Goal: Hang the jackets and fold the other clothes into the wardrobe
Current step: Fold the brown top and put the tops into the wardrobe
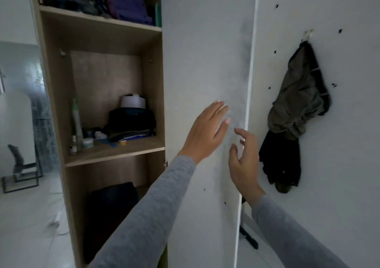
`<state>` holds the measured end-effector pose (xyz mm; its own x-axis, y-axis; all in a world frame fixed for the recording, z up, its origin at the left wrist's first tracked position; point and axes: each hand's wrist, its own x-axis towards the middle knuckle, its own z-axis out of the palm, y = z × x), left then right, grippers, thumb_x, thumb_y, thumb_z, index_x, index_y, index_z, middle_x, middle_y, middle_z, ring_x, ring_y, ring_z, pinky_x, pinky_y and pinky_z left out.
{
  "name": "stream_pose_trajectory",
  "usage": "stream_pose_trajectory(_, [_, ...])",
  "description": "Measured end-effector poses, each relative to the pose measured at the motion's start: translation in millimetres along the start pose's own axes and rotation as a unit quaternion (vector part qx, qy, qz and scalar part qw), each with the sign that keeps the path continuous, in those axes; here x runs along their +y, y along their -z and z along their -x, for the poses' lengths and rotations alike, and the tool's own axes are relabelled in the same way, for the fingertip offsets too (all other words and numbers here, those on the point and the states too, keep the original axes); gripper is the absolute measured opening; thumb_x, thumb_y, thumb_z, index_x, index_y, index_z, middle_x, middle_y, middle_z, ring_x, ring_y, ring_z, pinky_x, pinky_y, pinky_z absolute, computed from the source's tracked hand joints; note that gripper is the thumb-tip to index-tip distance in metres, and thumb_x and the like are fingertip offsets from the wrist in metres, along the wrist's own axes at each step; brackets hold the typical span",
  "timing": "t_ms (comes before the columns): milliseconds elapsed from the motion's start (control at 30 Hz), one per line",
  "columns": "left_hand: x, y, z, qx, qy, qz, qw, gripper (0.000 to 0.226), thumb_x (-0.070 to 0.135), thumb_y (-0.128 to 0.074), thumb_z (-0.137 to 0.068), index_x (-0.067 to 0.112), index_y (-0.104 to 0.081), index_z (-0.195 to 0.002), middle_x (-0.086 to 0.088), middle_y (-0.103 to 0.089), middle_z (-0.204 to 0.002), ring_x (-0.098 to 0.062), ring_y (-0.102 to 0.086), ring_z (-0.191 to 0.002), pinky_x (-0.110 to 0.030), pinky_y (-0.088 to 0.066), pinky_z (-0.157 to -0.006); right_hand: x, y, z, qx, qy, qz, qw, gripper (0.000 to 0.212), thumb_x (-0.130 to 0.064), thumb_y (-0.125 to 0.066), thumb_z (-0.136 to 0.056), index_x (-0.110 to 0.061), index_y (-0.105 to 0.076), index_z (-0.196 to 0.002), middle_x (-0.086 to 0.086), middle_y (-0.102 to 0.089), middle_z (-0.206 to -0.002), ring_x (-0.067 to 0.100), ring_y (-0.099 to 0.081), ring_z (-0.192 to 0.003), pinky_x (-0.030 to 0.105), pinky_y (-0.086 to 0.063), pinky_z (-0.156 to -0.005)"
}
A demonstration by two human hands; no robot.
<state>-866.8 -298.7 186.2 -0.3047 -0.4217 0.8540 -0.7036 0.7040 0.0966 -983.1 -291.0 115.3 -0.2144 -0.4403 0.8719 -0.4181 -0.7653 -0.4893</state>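
On the left we see the wardrobe (102,39) standing open, with folded clothes (131,123) on its middle shelf. Its white door (195,62) stands between the shelves and the wall. Our left hand (205,132) is spread wide and flat at the door's face, holding nothing. Our right hand (242,165), fingers loosely curled and also empty, sits at the door's upright free edge, so it is the nearer one to take it. To the right of both hands, the hanging garments (298,103) droop lengthwise from a wall hook (308,33), closest to our right hand.
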Motion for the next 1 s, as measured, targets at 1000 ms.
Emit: stream_pose_trajectory(1000, [8.2,11.0,-12.9,0.013,-0.095,-0.436,0.895,0.063,0.020,-0.045,-0.089,-0.002,-0.026,-0.145,-0.016,-0.023,-0.154,-0.023,-0.013,-0.144,-0.037,-0.018,-0.118,34.3,-18.6,-3.9,-0.177,-0.009,-0.217,0.960,0.036,-0.035,-0.037,-0.097,-0.021,-0.053,-0.126,-0.009,-0.058,-0.122,0.002,-0.054,-0.113,0.021,-0.046,-0.094])
